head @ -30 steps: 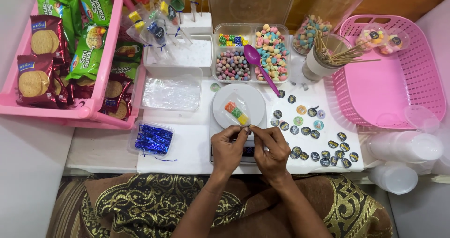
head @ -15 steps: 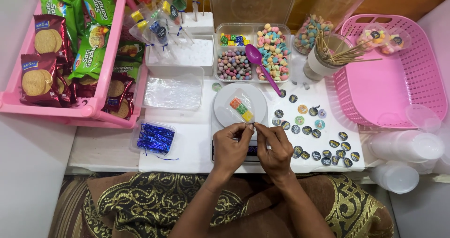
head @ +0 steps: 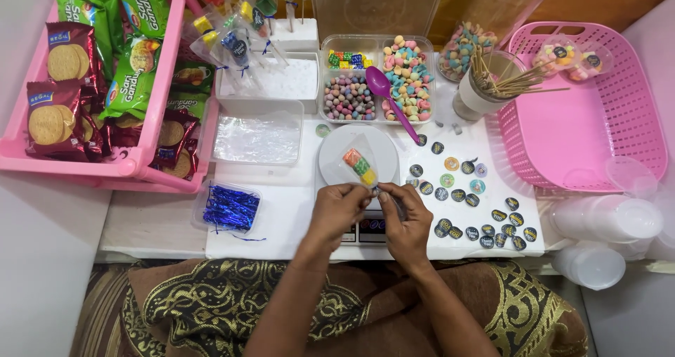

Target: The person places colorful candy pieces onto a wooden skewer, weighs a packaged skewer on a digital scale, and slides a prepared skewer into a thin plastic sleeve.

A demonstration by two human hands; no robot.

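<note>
Candy packet (head: 360,166), a small clear bag with a stick of orange, green and yellow sweets inside, sits above the round white scale plate (head: 337,153), held at its lower end by both hands. The left hand (head: 339,209) has its fingers curled in, thumb and forefinger pinching the bottom of the packet. The right hand (head: 406,220) is curled the same way and pinches the same neck of the bag from the other side, so the two sets of fingertips meet just below the sweets; a thin stick seems to run under the right fingers, though it is too small to be sure.

Just left of the hands a clear tub of blue twist ties (head: 230,208) rests on the white table (head: 281,223). Right of the hands, round stickers (head: 450,188) lie scattered across the table top. Behind the scale a divided clear tray of coloured candies (head: 408,75) holds a purple spoon (head: 387,93) whose handle points toward the scale. A cup of wooden skewers (head: 485,90) stands beside the tray, next to a pink basket (head: 590,118). A stack of clear lids (head: 612,220) sits at the right edge. On the far left a pink crate (head: 151,83) holds packs of biscuits (head: 63,61).
</note>
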